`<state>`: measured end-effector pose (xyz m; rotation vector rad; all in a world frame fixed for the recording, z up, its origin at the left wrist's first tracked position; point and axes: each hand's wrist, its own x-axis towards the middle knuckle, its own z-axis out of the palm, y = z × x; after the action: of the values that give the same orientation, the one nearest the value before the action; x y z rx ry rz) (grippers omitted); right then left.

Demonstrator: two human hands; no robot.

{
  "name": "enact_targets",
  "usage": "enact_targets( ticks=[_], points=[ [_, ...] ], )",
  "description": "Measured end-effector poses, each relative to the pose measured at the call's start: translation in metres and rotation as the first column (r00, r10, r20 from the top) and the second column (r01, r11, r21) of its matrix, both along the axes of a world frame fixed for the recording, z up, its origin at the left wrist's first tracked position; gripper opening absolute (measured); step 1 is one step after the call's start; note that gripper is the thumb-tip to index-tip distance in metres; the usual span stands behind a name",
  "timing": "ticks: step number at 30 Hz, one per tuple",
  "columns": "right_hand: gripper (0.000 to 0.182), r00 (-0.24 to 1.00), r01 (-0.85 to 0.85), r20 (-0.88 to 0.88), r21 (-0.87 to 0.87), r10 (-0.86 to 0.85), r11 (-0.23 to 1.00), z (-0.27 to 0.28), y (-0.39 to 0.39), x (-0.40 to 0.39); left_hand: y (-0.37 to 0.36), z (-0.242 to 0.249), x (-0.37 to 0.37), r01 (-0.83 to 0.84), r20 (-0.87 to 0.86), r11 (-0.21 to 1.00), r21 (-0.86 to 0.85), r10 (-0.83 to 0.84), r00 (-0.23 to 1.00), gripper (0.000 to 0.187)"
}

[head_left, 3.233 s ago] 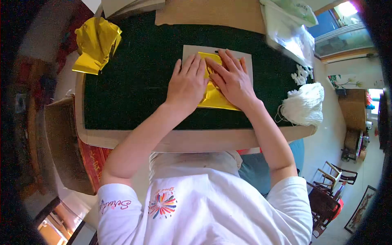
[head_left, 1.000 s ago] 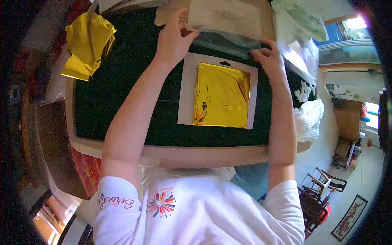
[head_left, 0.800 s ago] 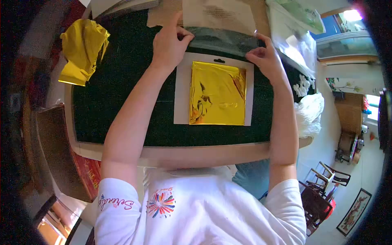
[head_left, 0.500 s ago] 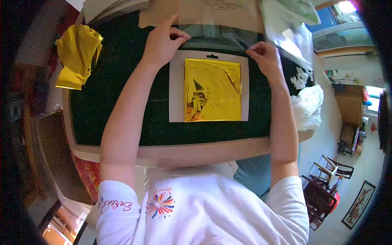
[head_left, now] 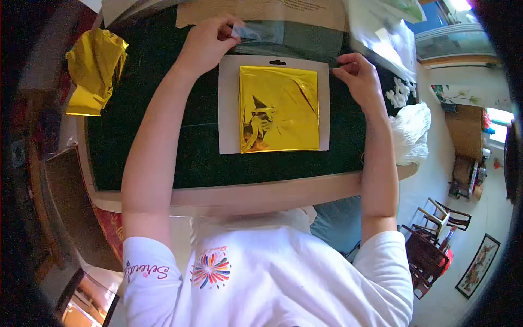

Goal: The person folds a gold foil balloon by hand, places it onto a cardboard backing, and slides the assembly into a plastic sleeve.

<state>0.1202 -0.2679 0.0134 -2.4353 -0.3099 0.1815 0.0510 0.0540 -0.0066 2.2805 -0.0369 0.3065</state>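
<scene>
A clear plastic bag point(head_left: 267, 34) lies beyond a white card, hard to see against the dark green table surface. My left hand point(head_left: 213, 41) pinches its left end between thumb and fingers. At its right end is my right hand point(head_left: 357, 76), thumb and fingertips together on the see-through film. Between my forearms lies the white card point(head_left: 229, 109) with a hanging slot at its top. A folded gold foil square point(head_left: 280, 109) rests on the card, touched by neither hand.
Crumpled gold foil point(head_left: 98, 65) lies at the far left. Brown cardboard point(head_left: 261, 12) spans the back. Clear plastic bags point(head_left: 381, 41), small white pieces point(head_left: 400, 91) and a bundle of white string point(head_left: 411, 133) sit on the right.
The view has shifted slightly. My left hand's raised index finger has come down onto the plastic. The film between my hands lies differently.
</scene>
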Motion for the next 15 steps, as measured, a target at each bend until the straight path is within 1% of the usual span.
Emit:
enact_targets(
  ticks=[1, 2, 5, 6, 8, 9, 11, 12, 14, 15],
  points=[
    [0.026, 1.0, -0.026, -0.015, 0.064, 0.027, 0.998, -0.002, -0.001, -0.001, 0.004, -0.002, 0.001, 0.015, -0.016, 0.999, -0.042, -0.016, 1.0, 0.025],
    [0.028, 0.998, -0.051, -0.029, 0.129, 0.056, 0.99, -0.004, -0.002, -0.003, 0.008, -0.004, 0.002, 0.016, -0.019, 0.999, -0.041, -0.017, 1.0, 0.025],
    [0.028, 0.998, -0.063, -0.019, 0.108, 0.065, 0.992, 0.004, 0.005, -0.013, 0.017, -0.004, -0.001, 0.05, -0.069, 0.998, -0.036, -0.052, 0.996, 0.026],
    [0.028, 0.998, -0.063, -0.024, 0.113, 0.066, 0.992, 0.003, 0.006, -0.013, 0.019, -0.003, -0.005, 0.055, -0.077, 0.997, -0.062, -0.059, 0.995, 0.028],
    [0.029, 0.993, -0.062, -0.087, 0.2, 0.08, 0.978, 0.001, 0.008, -0.013, 0.022, 0.0, -0.012, 0.056, -0.089, 0.995, -0.084, -0.064, 0.994, 0.029],
    [0.029, 0.992, -0.065, -0.091, 0.204, 0.085, 0.977, 0.004, 0.01, -0.015, 0.023, 0.003, -0.016, 0.045, -0.122, 0.996, -0.081, -0.055, 0.991, 0.029],
    [0.028, 0.989, -0.028, -0.139, 0.127, 0.046, 0.992, 0.013, 0.017, -0.022, 0.024, 0.011, -0.024, 0.027, -0.158, 0.997, -0.074, -0.038, 0.987, 0.028],
    [0.028, 0.988, -0.033, -0.143, 0.13, 0.052, 0.991, 0.011, 0.017, -0.022, 0.025, 0.015, -0.027, 0.03, -0.178, 0.999, -0.038, -0.037, 0.983, 0.028],
    [0.029, 0.983, -0.131, -0.102, 0.202, 0.154, 0.971, 0.007, 0.014, -0.022, 0.027, 0.018, -0.035, 0.029, -0.202, 1.0, 0.0, -0.028, 0.979, 0.029],
    [0.029, 0.981, -0.136, -0.105, 0.206, 0.16, 0.969, 0.007, 0.015, -0.023, 0.029, 0.019, -0.039, 0.033, -0.195, 0.999, -0.013, -0.035, 0.98, 0.028]
  ],
)
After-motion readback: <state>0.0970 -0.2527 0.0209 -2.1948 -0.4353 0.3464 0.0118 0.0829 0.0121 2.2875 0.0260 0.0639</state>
